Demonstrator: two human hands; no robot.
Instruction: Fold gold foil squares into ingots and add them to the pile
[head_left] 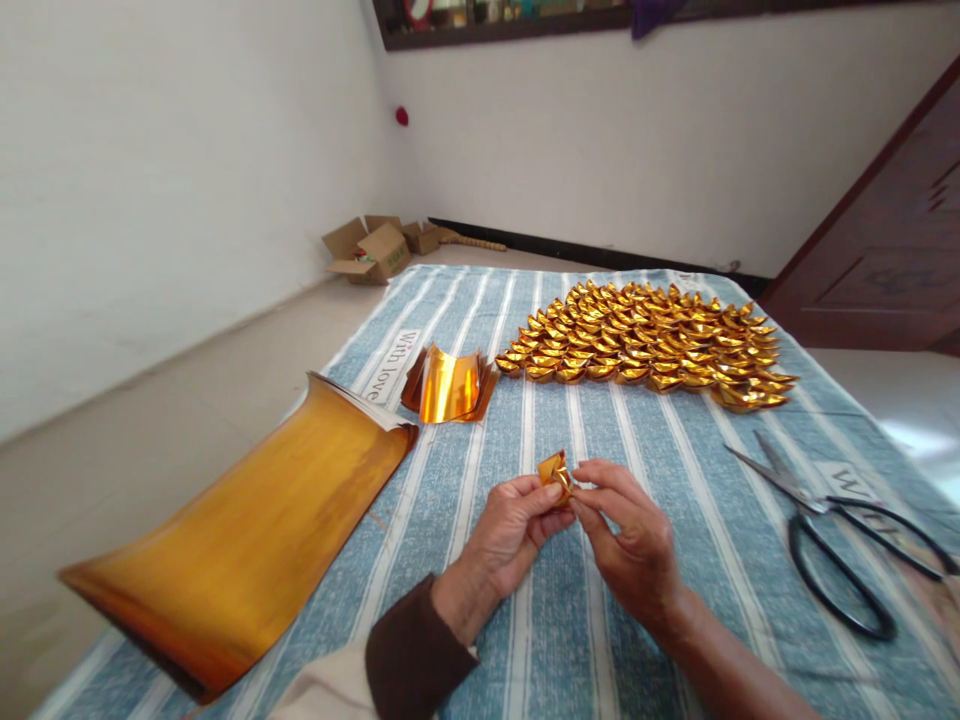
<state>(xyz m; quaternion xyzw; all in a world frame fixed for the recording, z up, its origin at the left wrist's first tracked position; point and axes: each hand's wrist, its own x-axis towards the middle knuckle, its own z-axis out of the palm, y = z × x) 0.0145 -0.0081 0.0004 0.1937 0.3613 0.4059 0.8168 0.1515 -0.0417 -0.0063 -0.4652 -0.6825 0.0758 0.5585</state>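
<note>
A small piece of folded gold foil paper [553, 468] is held up over the table's front middle. My left hand [517, 525] pinches it between thumb and fingers from the left. From the right, my right hand [626, 530] is closed at its near edge, thumb and index finger pressed on the paper. Beyond my hands stand many finished gold paper ingots [637, 335], packed in rows. A small stack of cut gold foil sheets [450, 385] lies to their left. Closer on the left rests a large curled stack of gold paper [247, 520].
Scissors [810, 505] with black handles lie spread on the right of the blue striped tablecloth [480, 620]. Open cardboard boxes [375, 250] sit on the floor past the far left corner. A dark red door [885, 240] stands at the right.
</note>
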